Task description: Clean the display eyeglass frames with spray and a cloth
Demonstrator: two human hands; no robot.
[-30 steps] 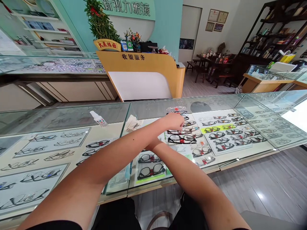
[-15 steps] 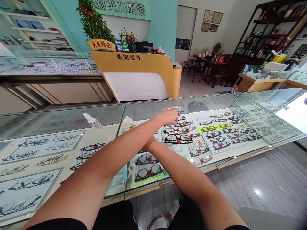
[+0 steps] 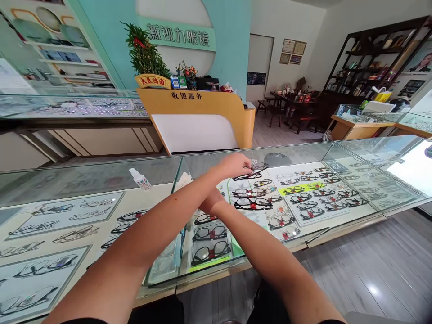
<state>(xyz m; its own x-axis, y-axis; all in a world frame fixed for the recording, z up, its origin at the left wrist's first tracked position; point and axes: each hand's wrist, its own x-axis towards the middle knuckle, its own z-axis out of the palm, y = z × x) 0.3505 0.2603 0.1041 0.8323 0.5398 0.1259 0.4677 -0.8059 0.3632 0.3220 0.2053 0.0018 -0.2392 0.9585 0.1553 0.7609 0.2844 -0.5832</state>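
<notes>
My two forearms cross over a glass display counter (image 3: 101,175). My left hand (image 3: 234,164) reaches far right across the glass top, its fingers pinched on a thin-framed pair of glasses (image 3: 255,168) that lies on the glass. My right hand (image 3: 209,202) sits under my left forearm near the middle of the counter. Only its back and wrist show, and its fingers are hidden. Beneath the glass lie trays with several black-framed glasses (image 3: 253,203), and more of them (image 3: 211,252) nearer the front edge.
A small white spray bottle (image 3: 140,179) and a folded white cloth (image 3: 182,181) lie on the counter left of my hands. A dark round disc (image 3: 278,159) rests behind the glasses. Beyond stand a yellow cashier desk (image 3: 202,117), another display counter (image 3: 67,108) and dark wooden furniture (image 3: 297,108).
My left hand has moved a little farther back and right and now pinches the thin-framed glasses on the glass top. The view has tilted upward.
</notes>
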